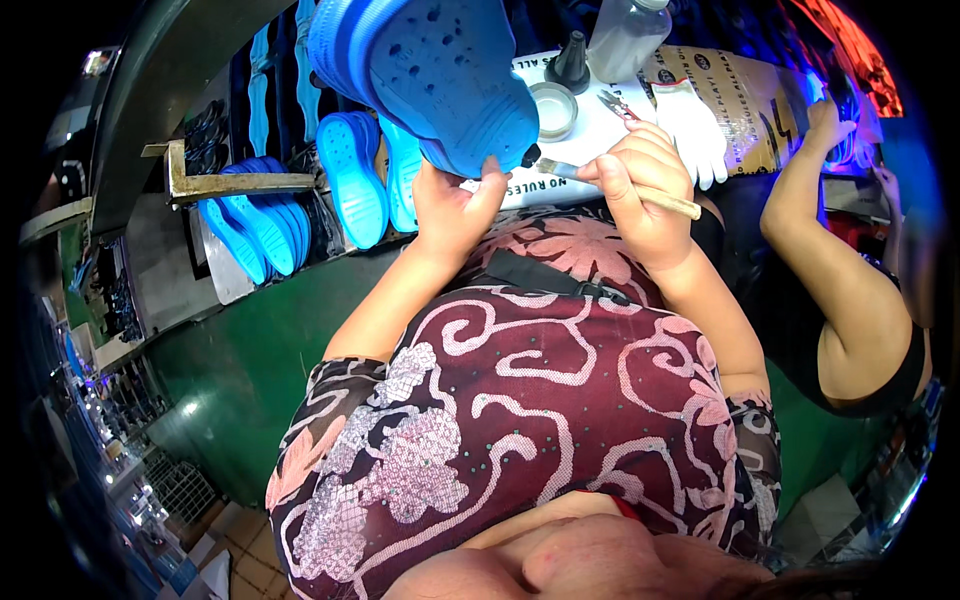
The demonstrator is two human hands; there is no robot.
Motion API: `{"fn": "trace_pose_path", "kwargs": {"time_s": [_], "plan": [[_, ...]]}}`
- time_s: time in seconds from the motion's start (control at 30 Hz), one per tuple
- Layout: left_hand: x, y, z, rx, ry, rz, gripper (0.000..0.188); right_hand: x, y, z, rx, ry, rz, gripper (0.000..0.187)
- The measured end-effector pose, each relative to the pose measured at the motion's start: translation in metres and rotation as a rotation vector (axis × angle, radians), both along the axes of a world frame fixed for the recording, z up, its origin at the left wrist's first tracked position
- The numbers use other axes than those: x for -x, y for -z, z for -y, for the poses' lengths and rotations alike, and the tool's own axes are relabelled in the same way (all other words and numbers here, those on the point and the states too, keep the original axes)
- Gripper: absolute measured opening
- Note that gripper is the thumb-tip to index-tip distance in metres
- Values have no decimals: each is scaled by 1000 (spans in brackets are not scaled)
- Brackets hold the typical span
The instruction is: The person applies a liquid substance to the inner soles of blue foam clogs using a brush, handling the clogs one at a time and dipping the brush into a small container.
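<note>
My left hand (458, 205) grips the lower end of a blue clog (440, 75) with round holes, thumb along its edge. The clog is tilted up over the work surface. A small black piece (531, 155) sits at its lower right edge, beside my thumb. My right hand (645, 190) is closed round a flat brush (676, 203) with a pale wooden handle. The bristles point left toward the black piece, very close to it; whether they touch I cannot tell. The fingers behind the clog are hidden.
Behind the brush stand a round dish (553, 112), a black cone-shaped nozzle (570, 65) and a clear bottle (628, 40). Red-handled nippers (620, 106) and a white glove (692, 135) lie nearby. Blue soles (350, 185) stand left, near a metal bar (235, 186). Another person's arm (800, 205) is at right.
</note>
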State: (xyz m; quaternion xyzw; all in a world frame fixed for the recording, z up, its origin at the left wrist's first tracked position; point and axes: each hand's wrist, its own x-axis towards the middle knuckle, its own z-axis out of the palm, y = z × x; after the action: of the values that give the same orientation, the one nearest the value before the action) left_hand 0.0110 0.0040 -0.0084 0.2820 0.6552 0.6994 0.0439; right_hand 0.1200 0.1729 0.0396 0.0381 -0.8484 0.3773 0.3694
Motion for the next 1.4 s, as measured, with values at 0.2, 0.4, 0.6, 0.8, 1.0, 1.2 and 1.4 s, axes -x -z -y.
{"fn": "trace_pose_path", "kwargs": {"time_s": [0.2,0.4,0.6,0.8,1.0,1.2,1.4], "plan": [[1,2,-2,-49,23,2,33,5,-2,4,-63,-12,10,22],[7,7,3,49,8,-123,24,-3,-2,0,23,-18,45,23],[4,-3,-3,32,50,-124,20,2,-5,1,-80,2,86,23],[6,3,-3,-19,54,-58,31,-6,-2,-3,31,92,18,24],[12,-54,-1,-173,31,-23,43,-24,5,-17,185,169,47,30],[23,-135,17,28,680,411,69,-36,18,-25,221,227,31,27],[25,-181,-81,226,1114,417,67,-37,32,-19,320,351,-62,21]]}}
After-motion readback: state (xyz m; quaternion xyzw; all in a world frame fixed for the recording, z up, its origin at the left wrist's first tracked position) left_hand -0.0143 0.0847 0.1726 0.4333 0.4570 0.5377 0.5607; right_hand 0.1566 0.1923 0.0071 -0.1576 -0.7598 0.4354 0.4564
